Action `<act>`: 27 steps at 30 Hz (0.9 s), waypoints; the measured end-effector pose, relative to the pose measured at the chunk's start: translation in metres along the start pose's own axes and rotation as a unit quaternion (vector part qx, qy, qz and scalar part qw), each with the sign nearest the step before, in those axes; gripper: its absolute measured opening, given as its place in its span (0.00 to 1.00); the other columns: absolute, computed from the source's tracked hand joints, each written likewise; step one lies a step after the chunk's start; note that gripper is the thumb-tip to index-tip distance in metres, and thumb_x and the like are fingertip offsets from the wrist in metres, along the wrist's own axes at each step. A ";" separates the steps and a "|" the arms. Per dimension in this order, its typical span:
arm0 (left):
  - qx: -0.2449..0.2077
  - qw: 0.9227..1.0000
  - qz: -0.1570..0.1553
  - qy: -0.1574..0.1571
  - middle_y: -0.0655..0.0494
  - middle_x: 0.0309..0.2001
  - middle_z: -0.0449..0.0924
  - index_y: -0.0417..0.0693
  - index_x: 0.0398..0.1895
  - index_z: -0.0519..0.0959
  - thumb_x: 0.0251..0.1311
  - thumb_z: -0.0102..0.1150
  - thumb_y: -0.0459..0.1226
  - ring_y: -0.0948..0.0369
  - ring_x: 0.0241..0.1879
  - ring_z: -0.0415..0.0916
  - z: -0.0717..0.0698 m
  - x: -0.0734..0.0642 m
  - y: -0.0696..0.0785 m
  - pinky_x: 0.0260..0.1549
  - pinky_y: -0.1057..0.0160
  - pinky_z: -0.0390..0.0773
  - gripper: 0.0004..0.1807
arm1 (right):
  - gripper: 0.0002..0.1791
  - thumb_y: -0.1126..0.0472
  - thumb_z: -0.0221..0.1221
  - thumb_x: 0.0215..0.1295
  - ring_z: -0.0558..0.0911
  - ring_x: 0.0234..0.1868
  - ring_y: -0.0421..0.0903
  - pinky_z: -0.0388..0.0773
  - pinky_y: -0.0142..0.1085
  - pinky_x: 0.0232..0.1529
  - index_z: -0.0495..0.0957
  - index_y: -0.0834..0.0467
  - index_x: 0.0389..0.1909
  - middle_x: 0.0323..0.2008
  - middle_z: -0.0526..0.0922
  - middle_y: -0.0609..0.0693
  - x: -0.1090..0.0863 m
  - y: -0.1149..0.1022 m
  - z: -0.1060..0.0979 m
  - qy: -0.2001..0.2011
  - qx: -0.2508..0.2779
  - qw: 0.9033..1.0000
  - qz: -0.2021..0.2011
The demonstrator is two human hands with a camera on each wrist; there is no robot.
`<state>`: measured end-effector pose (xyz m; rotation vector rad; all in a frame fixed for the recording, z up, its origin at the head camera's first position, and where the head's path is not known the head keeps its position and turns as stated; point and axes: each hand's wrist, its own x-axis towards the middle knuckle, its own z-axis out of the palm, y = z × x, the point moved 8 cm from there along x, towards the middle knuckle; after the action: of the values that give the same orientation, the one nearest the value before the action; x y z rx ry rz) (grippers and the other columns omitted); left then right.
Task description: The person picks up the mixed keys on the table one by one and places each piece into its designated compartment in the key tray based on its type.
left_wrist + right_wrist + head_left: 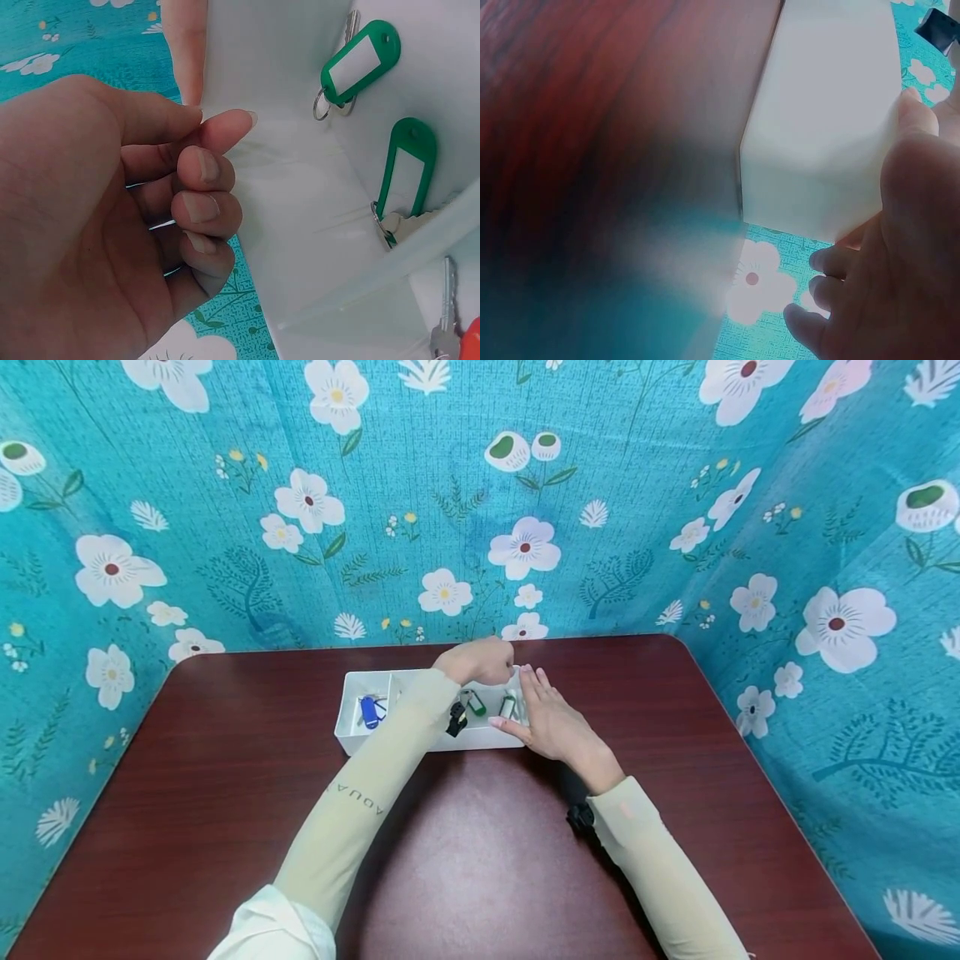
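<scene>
A long white divided tray (487, 740) lies near the table's back edge. Green key tags with rings and keys sit in its right compartment: one green key tag (362, 62) by the end and another green key tag (409, 166) nearer the divider. My left hand (480, 661) is over the tray's back rim, fingers curled, thumb against the index finger, nothing visible between them. My right hand (557, 723) rests at the tray's right end, fingers straight along the end wall and thumb at the front rim. The left forearm hides the middle of the tray.
A blue key tag (369, 712) lies in the left compartment. Past the divider (375, 262), a key (445, 322) and part of a red object (472, 342) show. The dark wooden table (465, 860) meets a flowered blue curtain (420, 527) behind.
</scene>
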<state>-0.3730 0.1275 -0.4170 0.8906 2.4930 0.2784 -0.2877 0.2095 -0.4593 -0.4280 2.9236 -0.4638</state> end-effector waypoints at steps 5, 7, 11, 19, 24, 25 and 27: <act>0.003 1.000 0.005 0.005 0.60 0.23 0.62 0.42 0.42 0.84 0.80 0.46 0.39 0.63 0.23 0.59 -0.001 -0.002 0.000 0.27 0.65 0.67 0.17 | 0.60 0.24 0.47 0.73 0.43 0.87 0.61 0.50 0.54 0.85 0.36 0.64 0.85 0.86 0.42 0.62 0.000 0.000 0.000 0.002 0.000 1.000 -0.002; -0.002 1.000 0.006 0.007 0.59 0.23 0.62 0.42 0.42 0.84 0.80 0.46 0.39 0.63 0.23 0.59 -0.001 -0.004 0.000 0.28 0.65 0.67 0.17 | 0.60 0.24 0.47 0.73 0.43 0.87 0.61 0.50 0.53 0.85 0.37 0.64 0.85 0.86 0.42 0.62 0.001 0.001 0.000 0.003 0.001 1.000 -0.002; -0.008 1.000 0.010 0.014 0.59 0.25 0.66 0.40 0.47 0.86 0.80 0.46 0.38 0.63 0.25 0.63 -0.001 -0.009 -0.001 0.29 0.65 0.70 0.18 | 0.60 0.24 0.47 0.73 0.42 0.88 0.60 0.50 0.53 0.85 0.37 0.64 0.85 0.86 0.41 0.62 0.001 0.001 0.002 -0.001 0.003 1.000 -0.001; 0.000 0.999 0.026 0.034 0.60 0.21 0.63 0.51 0.25 0.75 0.80 0.45 0.37 0.64 0.21 0.60 -0.011 -0.023 0.004 0.26 0.66 0.68 0.19 | 0.60 0.25 0.47 0.74 0.41 0.88 0.60 0.50 0.53 0.86 0.36 0.63 0.85 0.87 0.39 0.61 0.001 -0.001 0.000 -0.003 0.000 1.000 -0.002; 0.000 0.998 0.033 0.048 0.60 0.19 0.61 0.54 0.19 0.68 0.80 0.45 0.38 0.64 0.19 0.57 -0.019 -0.035 0.005 0.25 0.66 0.66 0.23 | 0.59 0.25 0.47 0.74 0.42 0.88 0.61 0.50 0.54 0.86 0.36 0.64 0.85 0.86 0.40 0.61 0.002 -0.002 0.000 -0.001 -0.002 1.000 -0.003; 0.000 0.998 0.035 0.052 0.60 0.19 0.62 0.54 0.19 0.68 0.80 0.45 0.38 0.64 0.19 0.58 -0.020 -0.037 0.005 0.25 0.66 0.66 0.23 | 0.60 0.25 0.47 0.74 0.42 0.87 0.61 0.50 0.54 0.86 0.36 0.64 0.85 0.86 0.40 0.62 0.001 -0.002 0.000 -0.001 -0.003 1.000 -0.003; 0.002 0.997 0.043 0.061 0.60 0.20 0.62 0.53 0.20 0.69 0.80 0.44 0.38 0.64 0.20 0.59 -0.022 -0.042 0.005 0.25 0.66 0.66 0.22 | 0.60 0.25 0.48 0.74 0.42 0.87 0.62 0.50 0.54 0.85 0.37 0.65 0.85 0.86 0.40 0.62 0.001 -0.002 0.000 -0.001 -0.005 1.000 -0.003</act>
<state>-0.3532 0.1038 -0.3811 1.0118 2.5713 0.3673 -0.2884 0.2075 -0.4593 -0.4389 2.9252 -0.4496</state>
